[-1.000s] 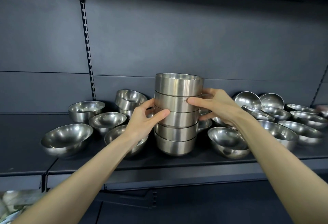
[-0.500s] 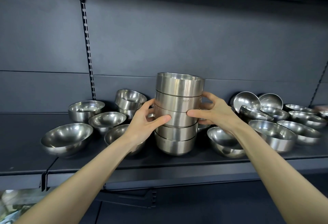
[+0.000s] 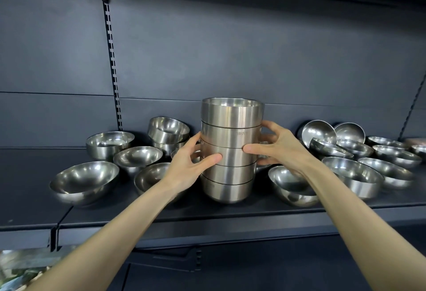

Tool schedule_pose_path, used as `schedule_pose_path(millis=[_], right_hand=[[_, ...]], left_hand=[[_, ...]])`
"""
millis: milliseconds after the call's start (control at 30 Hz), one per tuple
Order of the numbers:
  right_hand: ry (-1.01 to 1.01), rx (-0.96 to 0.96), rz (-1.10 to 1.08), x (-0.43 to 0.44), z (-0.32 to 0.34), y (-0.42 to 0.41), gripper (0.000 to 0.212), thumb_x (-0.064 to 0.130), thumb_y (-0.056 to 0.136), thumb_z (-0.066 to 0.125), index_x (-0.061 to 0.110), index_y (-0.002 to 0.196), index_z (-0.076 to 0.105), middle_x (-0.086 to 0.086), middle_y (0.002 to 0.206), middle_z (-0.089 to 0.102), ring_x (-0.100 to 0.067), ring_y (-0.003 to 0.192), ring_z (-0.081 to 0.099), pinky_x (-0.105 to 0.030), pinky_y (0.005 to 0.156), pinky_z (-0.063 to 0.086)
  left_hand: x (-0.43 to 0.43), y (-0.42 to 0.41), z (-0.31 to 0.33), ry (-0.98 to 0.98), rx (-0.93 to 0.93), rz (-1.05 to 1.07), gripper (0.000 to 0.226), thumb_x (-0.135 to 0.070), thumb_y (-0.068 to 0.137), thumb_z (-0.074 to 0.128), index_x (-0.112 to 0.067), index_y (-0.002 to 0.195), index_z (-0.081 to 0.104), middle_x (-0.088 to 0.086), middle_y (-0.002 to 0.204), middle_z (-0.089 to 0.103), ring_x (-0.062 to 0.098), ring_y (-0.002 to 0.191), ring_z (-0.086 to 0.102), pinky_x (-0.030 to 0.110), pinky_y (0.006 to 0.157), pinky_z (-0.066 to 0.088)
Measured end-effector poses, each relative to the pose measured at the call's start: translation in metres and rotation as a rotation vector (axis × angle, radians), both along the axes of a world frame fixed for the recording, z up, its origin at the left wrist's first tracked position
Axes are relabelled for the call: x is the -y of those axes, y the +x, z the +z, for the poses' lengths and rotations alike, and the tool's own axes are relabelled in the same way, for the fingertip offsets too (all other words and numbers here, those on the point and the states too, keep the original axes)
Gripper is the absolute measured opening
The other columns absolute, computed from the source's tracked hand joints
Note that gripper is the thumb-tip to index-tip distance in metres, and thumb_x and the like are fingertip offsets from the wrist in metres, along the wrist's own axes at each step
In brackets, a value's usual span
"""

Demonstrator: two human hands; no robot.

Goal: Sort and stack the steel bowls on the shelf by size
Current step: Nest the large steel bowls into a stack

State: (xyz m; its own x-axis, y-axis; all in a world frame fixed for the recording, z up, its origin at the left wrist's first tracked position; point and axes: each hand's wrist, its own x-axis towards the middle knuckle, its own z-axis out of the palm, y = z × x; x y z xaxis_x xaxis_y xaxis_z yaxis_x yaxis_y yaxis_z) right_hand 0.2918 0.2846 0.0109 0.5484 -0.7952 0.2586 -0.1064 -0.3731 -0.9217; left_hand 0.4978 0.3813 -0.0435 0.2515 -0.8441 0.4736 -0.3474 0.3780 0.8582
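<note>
A tall stack of several straight-sided steel bowls point(image 3: 231, 129) stands at the middle of the dark shelf point(image 3: 161, 212). My left hand point(image 3: 190, 161) grips the stack's left side around its middle bowls, thumb across the front. My right hand point(image 3: 280, 147) grips the right side at about the same height, thumb on the front and fingers curled behind. The stack's base rests on the shelf.
Loose round steel bowls lie left of the stack, such as a wide one point(image 3: 84, 181) and a tilted pair point(image 3: 168, 130). More bowls crowd the right side point(image 3: 352, 175), some nested or leaning. A slotted upright point(image 3: 113, 60) runs up the back panel.
My right hand slid down the stack's side and closed round it. The stack stays on the shelf, and the view shifted slightly right.
</note>
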Motion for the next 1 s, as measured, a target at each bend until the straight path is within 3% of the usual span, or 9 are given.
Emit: schedule_pose_path(millis=[133, 200, 267, 333, 467, 600, 733, 867, 1000], right_hand=[[-0.002, 0.005, -0.01, -0.001, -0.002, -0.001, 0.106, 0.04, 0.039, 0.088, 0.034, 0.135, 0.045, 0.01, 0.109, 0.066, -0.012, 0.096, 0.07, -0.044, 0.081, 0.059], [-0.001, 0.006, -0.01, -0.001, -0.004, 0.0, 0.105, 0.043, 0.037, 0.087, 0.036, 0.133, 0.045, 0.009, 0.112, 0.065, -0.011, 0.097, 0.069, -0.042, 0.081, 0.06], [0.005, 0.014, -0.013, -0.001, -0.007, 0.0, 0.102, 0.045, 0.036, 0.087, 0.036, 0.129, 0.046, 0.008, 0.117, 0.062, -0.012, 0.101, 0.067, -0.04, 0.082, 0.059], [0.016, 0.013, -0.017, -0.001, -0.011, -0.001, 0.102, 0.047, 0.035, 0.087, 0.032, 0.128, 0.048, 0.008, 0.116, 0.063, -0.011, 0.103, 0.066, -0.038, 0.084, 0.058], [0.047, -0.033, -0.006, -0.003, -0.023, -0.001, 0.11, 0.063, 0.038, 0.086, 0.031, 0.134, 0.044, 0.012, 0.106, 0.072, -0.005, 0.097, 0.068, -0.035, 0.081, 0.057], [0.089, -0.063, -0.005, -0.005, -0.032, 0.002, 0.111, 0.066, 0.045, 0.082, 0.04, 0.141, 0.032, 0.012, 0.121, 0.065, -0.006, 0.11, 0.062, -0.039, 0.082, 0.057], [0.12, -0.079, 0.009, -0.009, -0.033, 0.002, 0.12, 0.071, 0.043, 0.081, 0.048, 0.144, 0.022, 0.018, 0.118, 0.059, -0.01, 0.113, 0.059, -0.04, 0.076, 0.059], [0.144, -0.078, 0.012, -0.011, -0.035, 0.002, 0.126, 0.073, 0.04, 0.082, 0.044, 0.147, 0.021, 0.007, 0.13, 0.06, -0.015, 0.111, 0.062, -0.041, 0.074, 0.06], [0.128, -0.047, -0.036, -0.014, -0.036, 0.003, 0.129, 0.074, 0.037, 0.082, 0.042, 0.148, 0.024, 0.001, 0.128, 0.062, -0.019, 0.112, 0.062, -0.044, 0.077, 0.06]], left_hand=[[0.0, 0.001, 0.001, 0.02, 0.005, -0.019, 0.062, -0.04, 0.069, 0.074, -0.044, 0.126, 0.048, -0.01, 0.119, 0.063, 0.005, 0.116, 0.055, 0.03, 0.101, 0.046], [0.0, 0.004, 0.0, 0.055, 0.007, -0.033, 0.076, -0.034, 0.073, 0.076, -0.032, 0.14, 0.04, -0.009, 0.123, 0.059, 0.0, 0.115, 0.054, 0.018, 0.093, 0.048], [-0.001, 0.006, -0.002, 0.089, 0.028, -0.056, 0.079, -0.028, 0.072, 0.079, -0.035, 0.138, 0.035, -0.013, 0.119, 0.058, -0.006, 0.109, 0.056, 0.01, 0.084, 0.047], [-0.002, 0.007, -0.002, 0.119, 0.044, -0.067, 0.08, -0.027, 0.07, 0.081, -0.039, 0.133, 0.034, -0.015, 0.117, 0.057, -0.006, 0.109, 0.056, 0.013, 0.087, 0.048], [-0.003, 0.009, 0.002, 0.164, 0.071, -0.082, 0.096, -0.04, 0.059, 0.079, -0.024, 0.142, 0.033, -0.001, 0.13, 0.055, 0.013, 0.119, 0.054, 0.032, 0.101, 0.046], [-0.004, 0.015, 0.002, 0.206, 0.1, -0.116, 0.091, -0.032, 0.074, 0.076, -0.022, 0.148, 0.024, -0.003, 0.135, 0.052, 0.012, 0.123, 0.052, 0.024, 0.099, 0.044], [-0.006, 0.017, 0.003, 0.245, 0.118, -0.153, 0.101, -0.044, 0.069, 0.072, -0.025, 0.15, 0.016, -0.009, 0.144, 0.042, 0.002, 0.124, 0.046, 0.015, 0.098, 0.04], [-0.005, 0.018, 0.008, 0.255, 0.182, -0.18, 0.105, -0.05, 0.067, 0.069, -0.026, 0.151, 0.01, -0.011, 0.146, 0.038, -0.004, 0.122, 0.045, 0.02, 0.103, 0.035], [-0.003, 0.019, 0.009, 0.235, 0.17, -0.195, 0.094, -0.039, 0.076, 0.071, -0.026, 0.15, 0.014, -0.028, 0.129, 0.042, -0.026, 0.099, 0.05, 0.0, 0.08, 0.04]])
